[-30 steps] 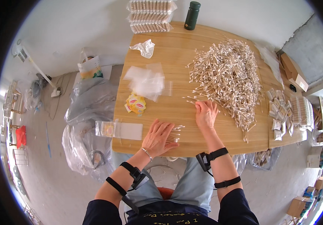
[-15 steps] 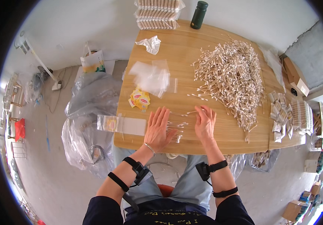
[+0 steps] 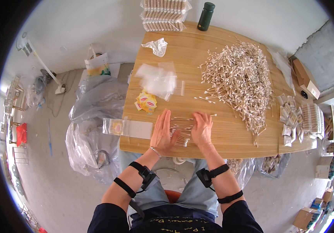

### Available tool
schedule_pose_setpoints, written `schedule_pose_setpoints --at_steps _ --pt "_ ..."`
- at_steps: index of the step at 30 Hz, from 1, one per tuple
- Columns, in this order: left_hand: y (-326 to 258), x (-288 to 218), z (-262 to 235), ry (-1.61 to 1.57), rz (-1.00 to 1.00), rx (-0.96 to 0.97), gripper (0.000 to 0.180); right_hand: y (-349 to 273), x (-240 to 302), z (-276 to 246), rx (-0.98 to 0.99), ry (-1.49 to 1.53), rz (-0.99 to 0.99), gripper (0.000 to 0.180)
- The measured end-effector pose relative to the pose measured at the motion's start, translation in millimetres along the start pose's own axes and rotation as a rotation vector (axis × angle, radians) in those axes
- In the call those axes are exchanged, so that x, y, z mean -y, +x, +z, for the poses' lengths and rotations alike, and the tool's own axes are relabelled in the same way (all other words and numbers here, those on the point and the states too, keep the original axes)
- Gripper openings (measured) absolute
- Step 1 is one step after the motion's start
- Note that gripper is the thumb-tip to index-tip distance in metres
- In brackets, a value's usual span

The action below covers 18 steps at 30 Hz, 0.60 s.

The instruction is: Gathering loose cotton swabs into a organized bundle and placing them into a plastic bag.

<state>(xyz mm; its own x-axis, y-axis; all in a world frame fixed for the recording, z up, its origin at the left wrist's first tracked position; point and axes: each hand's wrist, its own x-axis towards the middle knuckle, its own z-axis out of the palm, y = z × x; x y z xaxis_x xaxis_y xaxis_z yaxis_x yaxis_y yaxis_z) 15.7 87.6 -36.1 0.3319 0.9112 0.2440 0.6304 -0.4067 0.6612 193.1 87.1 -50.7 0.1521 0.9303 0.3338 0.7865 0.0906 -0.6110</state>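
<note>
left hand (image 3: 161, 133) open, thumb out, at 1 row of cotton swabs (image 3: 182, 127); right hand (image 3: 202, 129) curled, cannot tell if gripping; 1 swab heap (image 3: 239, 73), 1 green bottle (image 3: 206, 16).

My two forearms come in from below and slant inward, the left one (image 3: 130, 178) leaning right, the right one (image 3: 223, 185) leaning left, so my hands face each other, just apart. My left hand (image 3: 160, 134) points away from me, its fingers (image 3: 164, 116) straight and side by side, the thumb (image 3: 174, 138) spread toward the right. My right hand (image 3: 202, 130) shows its back, knuckles bent, fingers curling over toward the left; how firmly their tips pinch, I can't really tell from above.
</note>
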Motion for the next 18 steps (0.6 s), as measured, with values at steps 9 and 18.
schedule_pose_setpoints --at_steps 9,18 --pt "3.7 -1.3 -7.4 -0.035 0.101 0.176 0.062 -8.1 5.9 -7.0 0.029 0.206 -0.002 0.045" --pt "-5.4 12.3 0.0 -0.147 -0.008 -0.096 0.058 -39.1 24.6 -20.8 0.258 -0.207 -0.120 0.055"
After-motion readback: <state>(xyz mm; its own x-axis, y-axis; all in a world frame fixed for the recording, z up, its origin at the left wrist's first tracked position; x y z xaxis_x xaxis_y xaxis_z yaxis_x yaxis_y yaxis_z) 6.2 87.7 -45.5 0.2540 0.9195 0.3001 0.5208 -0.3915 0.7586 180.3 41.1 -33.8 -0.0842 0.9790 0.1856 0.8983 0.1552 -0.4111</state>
